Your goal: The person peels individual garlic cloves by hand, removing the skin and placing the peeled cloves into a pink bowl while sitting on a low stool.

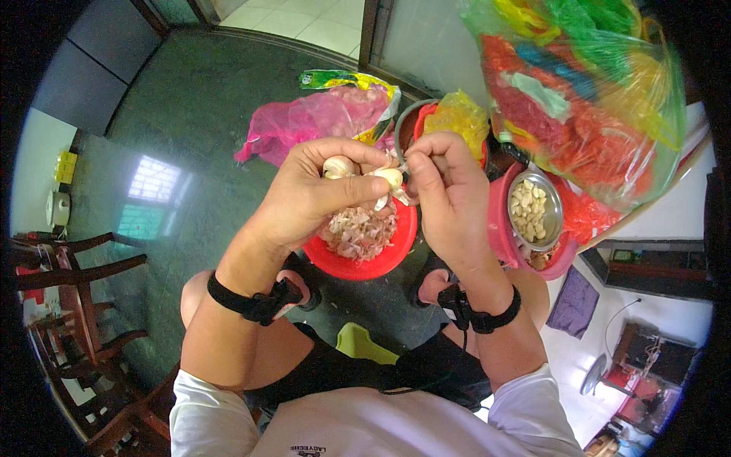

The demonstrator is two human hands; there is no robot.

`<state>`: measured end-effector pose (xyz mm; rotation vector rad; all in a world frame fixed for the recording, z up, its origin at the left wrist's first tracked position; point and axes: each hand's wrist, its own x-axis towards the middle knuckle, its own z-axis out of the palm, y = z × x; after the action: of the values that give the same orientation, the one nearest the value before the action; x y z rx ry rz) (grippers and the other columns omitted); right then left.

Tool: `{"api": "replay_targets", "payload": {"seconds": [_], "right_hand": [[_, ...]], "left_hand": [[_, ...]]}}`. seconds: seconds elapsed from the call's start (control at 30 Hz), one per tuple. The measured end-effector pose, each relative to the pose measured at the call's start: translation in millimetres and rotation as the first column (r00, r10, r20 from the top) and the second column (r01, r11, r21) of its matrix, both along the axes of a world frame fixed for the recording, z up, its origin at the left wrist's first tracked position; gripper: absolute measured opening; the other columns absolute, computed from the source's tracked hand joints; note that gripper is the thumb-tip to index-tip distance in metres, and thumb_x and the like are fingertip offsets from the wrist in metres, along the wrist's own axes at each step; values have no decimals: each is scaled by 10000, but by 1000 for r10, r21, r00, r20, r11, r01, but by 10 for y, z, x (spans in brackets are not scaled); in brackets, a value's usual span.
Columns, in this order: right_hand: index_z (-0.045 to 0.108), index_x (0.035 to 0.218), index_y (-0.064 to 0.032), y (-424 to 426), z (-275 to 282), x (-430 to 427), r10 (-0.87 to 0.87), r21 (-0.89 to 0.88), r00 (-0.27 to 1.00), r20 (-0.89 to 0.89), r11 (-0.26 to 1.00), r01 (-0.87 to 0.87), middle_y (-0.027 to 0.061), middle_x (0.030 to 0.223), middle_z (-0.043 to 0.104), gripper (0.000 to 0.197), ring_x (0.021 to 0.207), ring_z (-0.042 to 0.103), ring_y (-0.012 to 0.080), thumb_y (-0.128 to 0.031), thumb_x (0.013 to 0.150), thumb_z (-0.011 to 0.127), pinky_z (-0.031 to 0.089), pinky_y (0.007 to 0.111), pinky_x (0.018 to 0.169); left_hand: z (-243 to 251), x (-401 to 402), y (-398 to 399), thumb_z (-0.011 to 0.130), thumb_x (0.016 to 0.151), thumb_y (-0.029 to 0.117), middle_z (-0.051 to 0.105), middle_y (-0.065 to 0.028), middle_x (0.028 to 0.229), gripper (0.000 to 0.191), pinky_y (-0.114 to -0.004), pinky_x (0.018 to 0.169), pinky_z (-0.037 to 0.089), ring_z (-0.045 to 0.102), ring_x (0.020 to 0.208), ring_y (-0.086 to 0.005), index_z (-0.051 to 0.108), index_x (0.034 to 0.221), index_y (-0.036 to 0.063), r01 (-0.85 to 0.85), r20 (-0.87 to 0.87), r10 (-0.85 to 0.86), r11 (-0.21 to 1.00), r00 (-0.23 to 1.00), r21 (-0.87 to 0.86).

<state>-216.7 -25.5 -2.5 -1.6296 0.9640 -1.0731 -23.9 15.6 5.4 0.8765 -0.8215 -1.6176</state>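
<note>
My left hand [311, 191] cradles several garlic cloves [338, 167], with its thumb pressing on a partly peeled clove [390, 176]. At that clove, the fingertips of my right hand [448, 188] pinch a bit of loose papery skin. Below both hands stands a red plastic basin [394, 257] holding a heap of garlic skins [360, 231]. To the right, a round metal bowl [557, 225] of peeled garlic cloves [528, 208] rests on a pink plastic bucket [498, 228].
Beyond my hands lie a pink mesh bag [285, 123] of garlic and a yellow plastic bag [460, 123] in a red container. A large clear bag [594, 114] stuffed with coloured plastic bags is at upper right. Wooden chairs [85, 297] stand left; a green stool [362, 343] is beneath me.
</note>
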Motion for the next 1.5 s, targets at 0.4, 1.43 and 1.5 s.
{"api": "replay_targets", "payload": {"seconds": [0.4, 1.43, 1.5], "right_hand": [[719, 994, -48, -29, 128, 0, -5, -410, 993, -117, 911, -44, 107, 906, 660, 225, 808, 661, 269, -2, 784, 783, 535, 338, 702], [611, 919, -13, -79, -81, 105, -56, -432, 962, -266, 900, -67, 160, 840, 623, 104, 779, 646, 366, 3, 854, 691, 518, 432, 685], [607, 927, -9, -75, -90, 109, -57, -414, 966, -252, 909, -54, 163, 841, 621, 100, 782, 644, 372, 4, 861, 681, 516, 437, 691]], "left_hand": [[-49, -34, -29, 750, 869, -25, 732, -116, 1036, 251, -360, 857, 621, 719, 918, -199, 684, 1110, -3, -78, 84, 80, 997, 993, -27], [-108, -129, -23, 802, 786, 9, 716, -15, 920, 226, -248, 741, 545, 632, 831, -72, 711, 993, 9, -165, 613, 326, 938, 720, -305], [-75, -122, -24, 807, 779, 6, 716, -18, 922, 256, -247, 743, 545, 635, 829, -73, 708, 1015, 10, -164, 599, 319, 940, 734, -299]]}}
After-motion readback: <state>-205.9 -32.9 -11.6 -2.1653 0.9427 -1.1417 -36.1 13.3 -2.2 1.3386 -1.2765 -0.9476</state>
